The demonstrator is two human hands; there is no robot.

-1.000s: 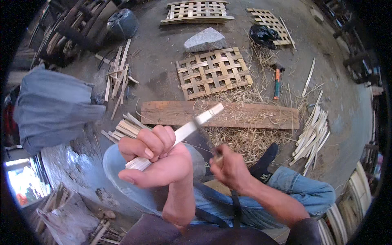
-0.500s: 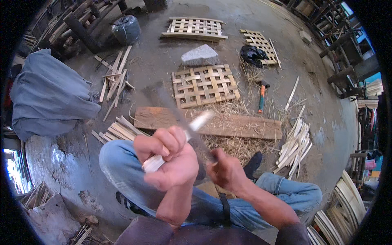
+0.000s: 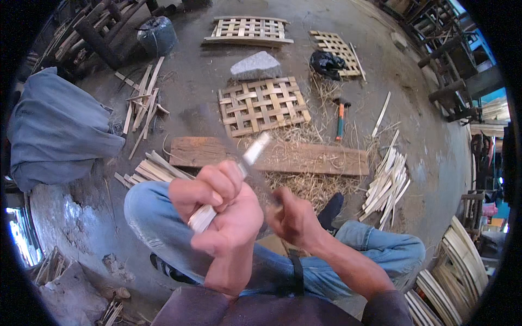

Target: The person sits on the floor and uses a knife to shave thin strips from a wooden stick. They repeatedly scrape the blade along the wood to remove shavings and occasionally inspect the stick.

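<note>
My left hand point(image 3: 231, 209) is closed around a pale bamboo strip point(image 3: 256, 148), which slants up and to the right out of the fist. The strip's other end pokes out below my fingers. My right hand point(image 3: 296, 217) grips a dark long-bladed knife point(image 3: 261, 185) by its handle, close to my left fist. Motion smears the blade, which points up and left and crosses the strip just above the left fingers; I cannot tell whether it touches. Beyond both hands lies a brown wooden plank point(image 3: 321, 160) on the floor.
A woven slat panel point(image 3: 266, 103) lies past the plank among thin shavings point(image 3: 304, 187), with a grey stone point(image 3: 255, 66) behind it. A hammer point(image 3: 341, 119) rests to its right. Split strips are piled at right point(image 3: 387, 182) and left point(image 3: 155, 168), beside my bent knees.
The knife has shifted slightly along the strip, and my right hand has moved a little to the left. Both hands keep their hold. The whole view has shifted slightly.
</note>
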